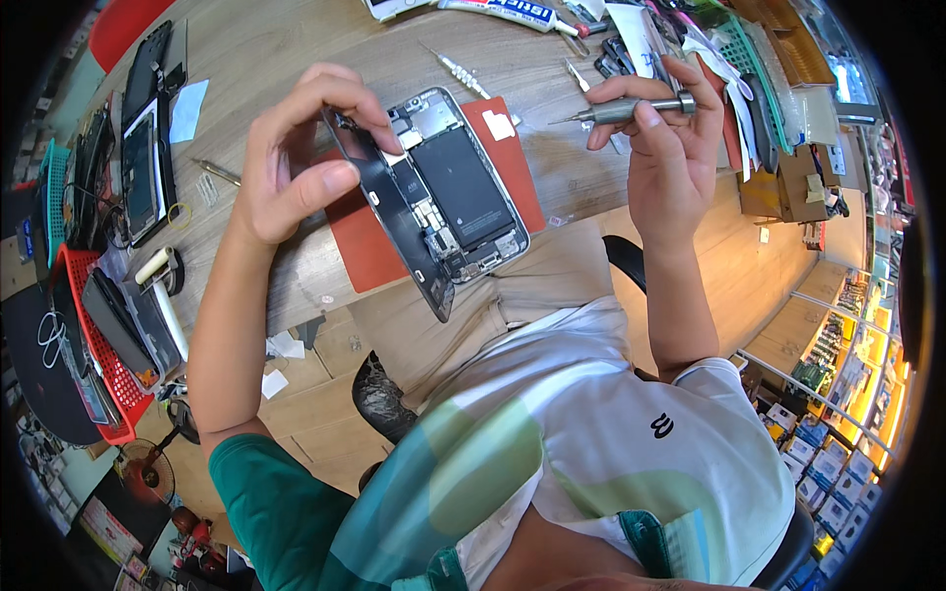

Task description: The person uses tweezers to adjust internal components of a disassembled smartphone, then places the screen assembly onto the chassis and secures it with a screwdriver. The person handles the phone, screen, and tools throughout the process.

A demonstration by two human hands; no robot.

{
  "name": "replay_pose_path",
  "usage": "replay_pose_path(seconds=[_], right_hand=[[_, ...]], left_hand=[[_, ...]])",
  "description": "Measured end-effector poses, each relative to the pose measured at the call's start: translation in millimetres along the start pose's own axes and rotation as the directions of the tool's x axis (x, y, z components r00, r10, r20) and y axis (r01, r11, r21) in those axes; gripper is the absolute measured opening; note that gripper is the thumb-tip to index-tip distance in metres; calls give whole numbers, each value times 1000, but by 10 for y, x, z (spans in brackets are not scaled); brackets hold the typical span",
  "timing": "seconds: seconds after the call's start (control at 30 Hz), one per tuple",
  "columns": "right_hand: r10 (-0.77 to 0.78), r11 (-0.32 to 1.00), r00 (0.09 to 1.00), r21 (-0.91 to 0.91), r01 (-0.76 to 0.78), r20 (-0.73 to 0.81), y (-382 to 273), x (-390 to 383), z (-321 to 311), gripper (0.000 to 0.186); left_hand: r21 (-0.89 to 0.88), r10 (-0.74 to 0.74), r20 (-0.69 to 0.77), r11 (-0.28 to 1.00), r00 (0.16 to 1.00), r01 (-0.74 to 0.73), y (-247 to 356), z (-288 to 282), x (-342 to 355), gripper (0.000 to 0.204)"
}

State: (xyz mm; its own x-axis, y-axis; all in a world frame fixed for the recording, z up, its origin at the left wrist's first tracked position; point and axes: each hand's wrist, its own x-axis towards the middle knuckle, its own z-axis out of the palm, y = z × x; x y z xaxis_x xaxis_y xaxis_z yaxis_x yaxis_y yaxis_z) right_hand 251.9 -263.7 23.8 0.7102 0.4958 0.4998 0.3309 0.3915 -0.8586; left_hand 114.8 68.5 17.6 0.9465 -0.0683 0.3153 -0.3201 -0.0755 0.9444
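Observation:
An opened smartphone [461, 177] lies over a reddish-brown mat [357, 251] near the table's front edge, its black battery and circuit board exposed. Its dark screen panel [402, 229] is tilted up along the left side. My left hand [301, 148] grips the panel's upper end, thumb on the outer face and fingers reaching over toward the phone's inside. Raised at the right, apart from the phone, my right hand [675, 163] holds a grey precision screwdriver [631, 108] between its fingers, the thin tip pointing left.
Another slim screwdriver [458, 74] lies beyond the phone, and a metal pen-like tool [217, 171] sits to the left. A red basket [99, 340] of parts stands at far left. Tools and papers crowd the back right, near a glue tube [507, 12]. A white phone [394, 8] lies at the back.

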Motion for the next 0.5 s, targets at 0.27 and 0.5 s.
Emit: replay_pose_path(seconds=[0.27,0.5], right_hand=[[92,996,995,3,-92,-33,-108,-285,130,49],[86,983,996,-167,-80,27,-329,-621,260,55]], left_hand=[[56,51,30,997,998,-53,-65,-40,12,65],[161,85,120,981,989,-104,-158,-181,-6,79]])
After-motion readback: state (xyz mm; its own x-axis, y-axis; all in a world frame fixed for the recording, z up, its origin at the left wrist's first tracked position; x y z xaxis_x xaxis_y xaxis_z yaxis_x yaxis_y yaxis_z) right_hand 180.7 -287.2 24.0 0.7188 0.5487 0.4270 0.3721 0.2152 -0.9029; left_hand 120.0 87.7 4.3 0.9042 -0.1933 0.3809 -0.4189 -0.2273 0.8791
